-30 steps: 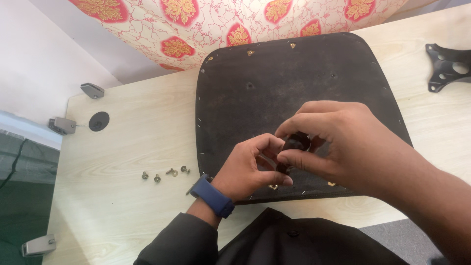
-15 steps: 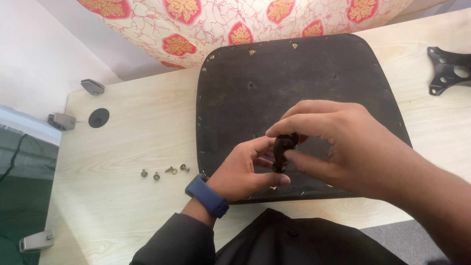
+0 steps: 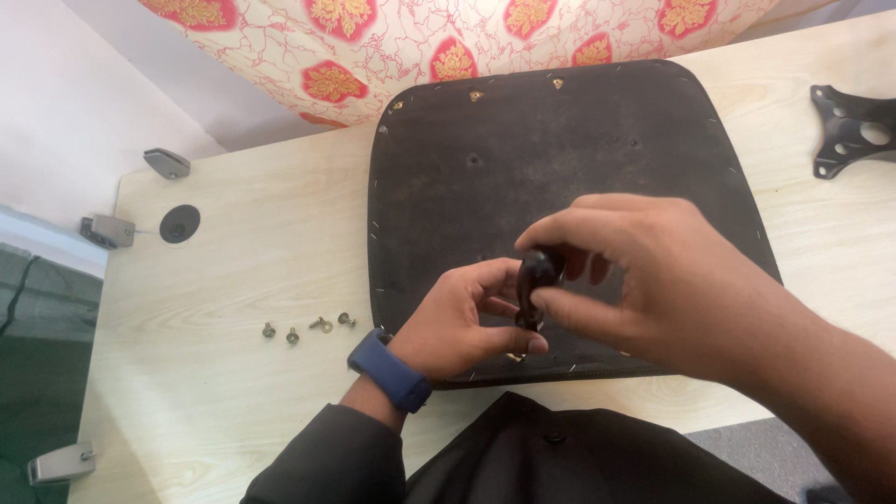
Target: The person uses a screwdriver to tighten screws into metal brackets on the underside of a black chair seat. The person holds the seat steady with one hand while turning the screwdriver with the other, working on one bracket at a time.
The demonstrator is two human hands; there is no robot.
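Both my hands meet over the near edge of a black upside-down chair seat that lies on a pale wooden table. My right hand pinches a small black knob-like part between thumb and fingers. My left hand, with a blue band on its wrist, grips the lower end of the same part, where a small metal piece shows against the seat. Most of the part is hidden by my fingers.
Several small screws lie on the table left of the seat. A black metal bracket lies at the far right. A round black cable hole and grey clamps are on the left side. A patterned cushion borders the far side.
Both hands have stayed over the seat's near edge. My right-hand fingers have shifted on the black part, which now stands more upright and shows more between the fingers.
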